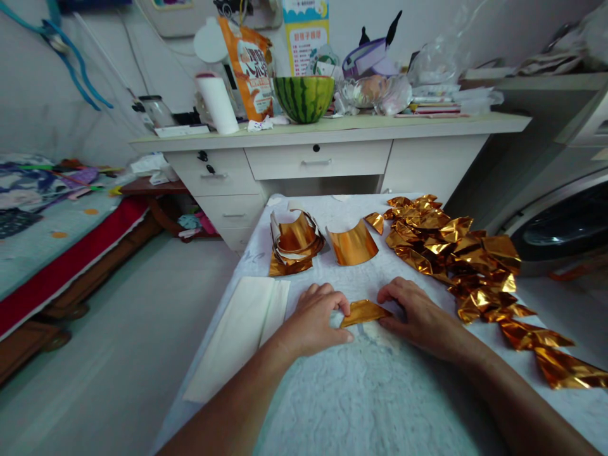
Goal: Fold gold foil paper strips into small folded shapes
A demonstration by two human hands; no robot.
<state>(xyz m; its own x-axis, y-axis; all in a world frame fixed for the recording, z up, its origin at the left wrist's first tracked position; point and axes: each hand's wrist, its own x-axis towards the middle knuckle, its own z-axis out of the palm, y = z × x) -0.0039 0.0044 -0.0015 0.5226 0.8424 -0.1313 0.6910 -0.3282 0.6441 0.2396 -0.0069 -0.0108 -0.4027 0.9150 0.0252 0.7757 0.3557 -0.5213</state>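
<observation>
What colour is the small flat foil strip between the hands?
The foil strip is shiny copper-gold; see the head view.

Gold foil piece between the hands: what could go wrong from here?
The small foil piece has the left hand and right hand at opposite ends; an uneven grip could crease it or let it slip, though its firmness is unclear.

The left forearm passes over the white sheets and might drag them.

The crumpled foil chain trails beside the right forearm, so a sideways sweep might snag it.

gold foil (pixel 565 368) cropped right, bed (pixel 57 234) cropped left
</observation>
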